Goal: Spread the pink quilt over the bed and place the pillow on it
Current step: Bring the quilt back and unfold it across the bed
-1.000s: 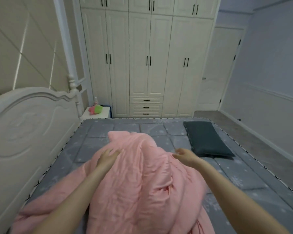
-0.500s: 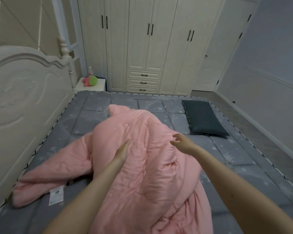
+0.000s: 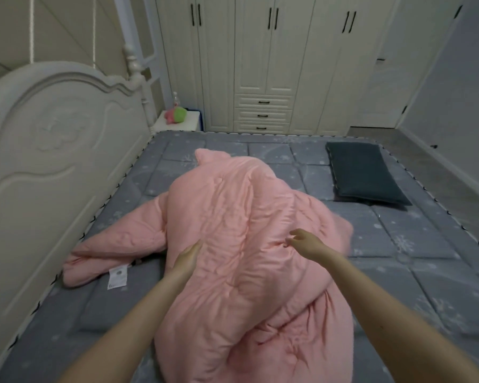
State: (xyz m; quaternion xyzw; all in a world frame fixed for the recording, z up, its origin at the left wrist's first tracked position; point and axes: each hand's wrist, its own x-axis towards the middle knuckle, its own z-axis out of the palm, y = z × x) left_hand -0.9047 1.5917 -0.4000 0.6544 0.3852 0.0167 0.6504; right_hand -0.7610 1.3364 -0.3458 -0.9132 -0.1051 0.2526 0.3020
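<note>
The pink quilt (image 3: 241, 244) lies bunched in a long heap down the middle of the grey mattress (image 3: 415, 261), with one fold trailing left towards the headboard. A white label (image 3: 117, 276) shows on that fold. My left hand (image 3: 187, 257) rests flat, fingers straight, against the heap's left flank. My right hand (image 3: 306, 243) hovers over the heap's right side with fingers spread, holding nothing. The dark grey pillow (image 3: 364, 174) lies flat at the mattress's far right, clear of the quilt.
A cream headboard (image 3: 47, 161) bounds the bed on the left. Beyond the bed's far edge stand a white nightstand (image 3: 190, 118) with a pink and green toy (image 3: 176, 115) and a tall cream wardrobe (image 3: 263, 64). Bare floor (image 3: 454, 167) runs along the right.
Both hands have drawn back along the quilt towards me, and my view has tipped down. The quilt's left fold and its label have come into sight.
</note>
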